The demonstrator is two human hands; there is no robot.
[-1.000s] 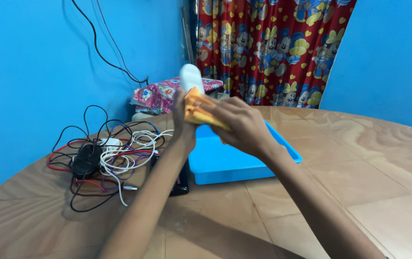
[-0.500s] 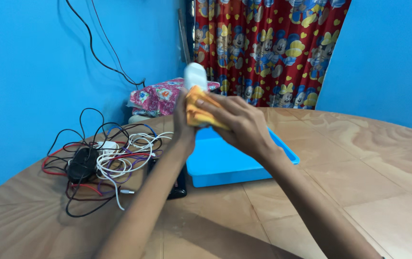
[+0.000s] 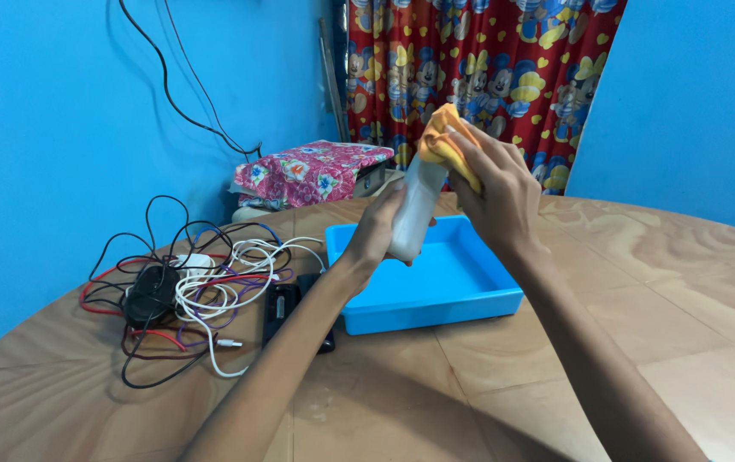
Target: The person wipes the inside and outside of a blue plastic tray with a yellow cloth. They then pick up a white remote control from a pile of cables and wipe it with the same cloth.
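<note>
In the head view, the left hand (image 3: 377, 229) grips the lower part of a white oblong device (image 3: 414, 212), held tilted just above centre frame over the blue tray (image 3: 436, 291). The right hand (image 3: 495, 190) is closed on an orange cloth (image 3: 446, 141), which is pressed over the top end of the device. Judging by this, the wiping has reached the device's upper end, while its lower body, under the left fingers, looks not yet covered by the cloth; how clean it already is cannot be told. The tray, at mid-frame on the wooden surface (image 3: 658, 282), holds nothing that shows. A tangle of cables (image 3: 188, 287) with a small black unit lies at the left of the frame, and a dark flat gadget (image 3: 286, 304) rests between the cables and the tray, partly behind the left forearm. These look untouched.
</note>
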